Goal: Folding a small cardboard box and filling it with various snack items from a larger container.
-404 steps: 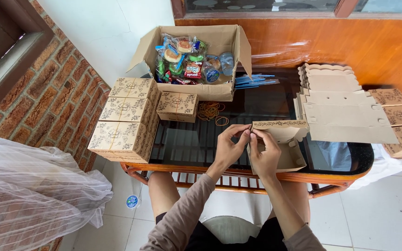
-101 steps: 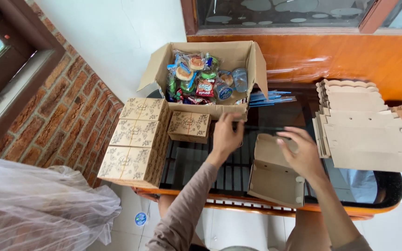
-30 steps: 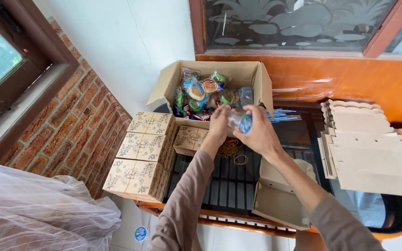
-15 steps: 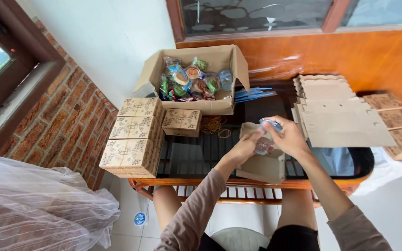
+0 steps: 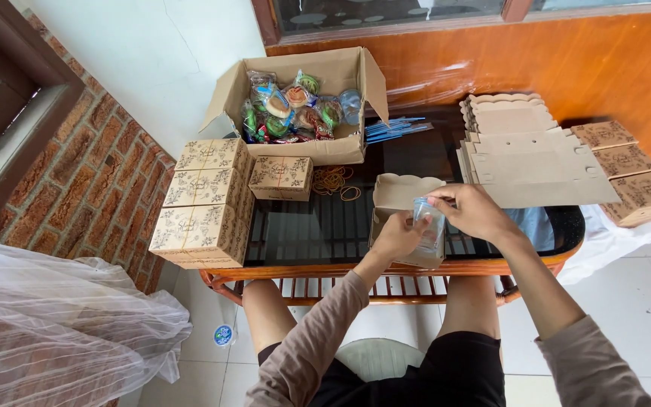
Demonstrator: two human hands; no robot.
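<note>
right hand [image 5: 470,211]: closed round the top of a clear plastic cup [image 5: 428,223], fingers curled over its rim, thumb on the near side
left hand [image 5: 395,235]: narrow grip, fingertips on the cup's lower left side and on the edge of the open brown box [image 5: 404,218] under it
cup position: right between the two hands, touching both; directly under the right hand's fingers, just right of and above the left hand
cup axis: roughly upright, long axis vertical, slightly tilted; base inside or at the box mouth, cannot tell which
box vs hands: below both hands, flap standing open on the far side, sitting near the front edge of the glass-top table [image 5: 307,226]
nearer hand: right hand sits on top and carries the cup; left hand is lower and steadies from the side
far from hands: carton of wrapped snacks [image 5: 299,105], ahead and to the left, well apart
left of left hand: stack of closed patterned boxes [image 5: 205,200], well apart
ahead-left: loose rubber bands [image 5: 337,181], near the open box
right of right hand: pile of flat unfolded boxes [image 5: 525,154], near
</note>
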